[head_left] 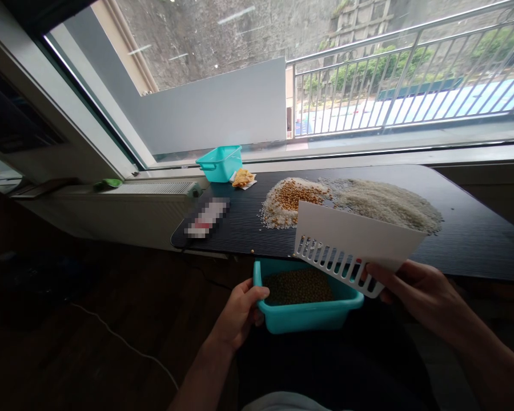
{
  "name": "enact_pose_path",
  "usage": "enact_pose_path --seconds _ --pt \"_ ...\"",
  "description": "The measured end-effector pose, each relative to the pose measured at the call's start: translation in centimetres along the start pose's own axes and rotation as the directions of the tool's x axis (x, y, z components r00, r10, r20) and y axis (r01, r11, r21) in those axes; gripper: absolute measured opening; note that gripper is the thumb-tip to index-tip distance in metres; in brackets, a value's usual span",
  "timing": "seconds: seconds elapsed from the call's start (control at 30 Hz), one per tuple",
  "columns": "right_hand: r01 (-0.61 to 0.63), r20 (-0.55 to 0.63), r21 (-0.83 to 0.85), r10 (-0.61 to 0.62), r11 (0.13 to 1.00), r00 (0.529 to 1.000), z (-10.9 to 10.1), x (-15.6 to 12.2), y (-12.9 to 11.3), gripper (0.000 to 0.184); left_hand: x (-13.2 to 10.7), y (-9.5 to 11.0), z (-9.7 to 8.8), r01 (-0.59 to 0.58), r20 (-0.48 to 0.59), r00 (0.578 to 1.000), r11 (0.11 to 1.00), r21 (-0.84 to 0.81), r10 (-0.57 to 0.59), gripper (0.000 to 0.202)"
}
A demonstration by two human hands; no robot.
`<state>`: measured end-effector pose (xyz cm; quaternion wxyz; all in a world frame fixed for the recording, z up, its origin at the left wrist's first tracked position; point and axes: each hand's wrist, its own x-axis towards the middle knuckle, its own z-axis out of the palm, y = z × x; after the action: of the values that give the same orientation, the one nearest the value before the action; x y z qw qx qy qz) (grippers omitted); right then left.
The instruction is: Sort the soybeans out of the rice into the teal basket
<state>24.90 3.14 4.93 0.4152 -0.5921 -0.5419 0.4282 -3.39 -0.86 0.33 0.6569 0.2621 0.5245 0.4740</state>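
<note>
My left hand (244, 305) grips the left rim of a turquoise plastic basin (306, 317), held just below the table edge over my lap. Inside the basin lies a layer of soybeans (302, 285), in shadow. In my right hand (415, 285) is a white slotted plastic sheet (351, 231), pinched at its lower right corner and tilted above the basin's right side. Behind the sheet, a heap of soybeans mixed with rice (297, 194) rests on the table. To its right spreads a larger pile of rice (381, 200), partly covered by the sheet.
The dark table (462, 200) stands against a window. At its back left are a second turquoise basin (223, 162) and a crumpled yellowish thing on white paper (243, 178). A blurred-out flat object (208, 218) lies at the left end. A white cable (128, 345) crosses the floor.
</note>
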Motion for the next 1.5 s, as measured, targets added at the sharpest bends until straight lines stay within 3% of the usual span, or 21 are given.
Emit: enact_pose_path --seconds 0.17,0.47,0.77,1.0,1.27,1.5 --pt "-0.004 -0.026 0.007 0.004 1.000 1.000 -0.1 0.4 0.4 0.068 0.0 0.0 -0.1 -0.001 -0.002 1.000 1.000 0.007 0.001 0.030" --pt "0.014 0.055 -0.012 -0.014 1.000 0.998 0.1 0.3 0.7 0.064 0.0 -0.1 -0.1 -0.001 -0.009 1.000 1.000 0.003 0.001 0.030" --pt "0.055 -0.059 0.068 -0.051 0.996 0.997 1.4 0.1 0.1 0.065 0.1 -0.4 -0.3 -0.004 0.016 1.000 1.000 -0.007 0.004 0.031" --pt "0.035 0.045 0.030 -0.036 0.999 0.998 2.3 0.3 -0.3 0.059 0.3 -0.5 -0.7 0.000 0.015 1.000 1.000 -0.021 0.001 0.029" --pt "0.031 -0.099 -0.048 -0.036 0.998 0.994 0.4 1.4 2.5 0.045 0.1 -0.2 -1.1 0.000 -0.009 1.000 0.999 -0.038 -0.001 0.032" --pt "0.166 0.142 -0.073 -0.154 0.983 0.978 4.1 0.8 0.8 0.046 -0.1 0.5 -3.3 -0.017 -0.053 0.998 0.999 -0.027 0.015 0.032"
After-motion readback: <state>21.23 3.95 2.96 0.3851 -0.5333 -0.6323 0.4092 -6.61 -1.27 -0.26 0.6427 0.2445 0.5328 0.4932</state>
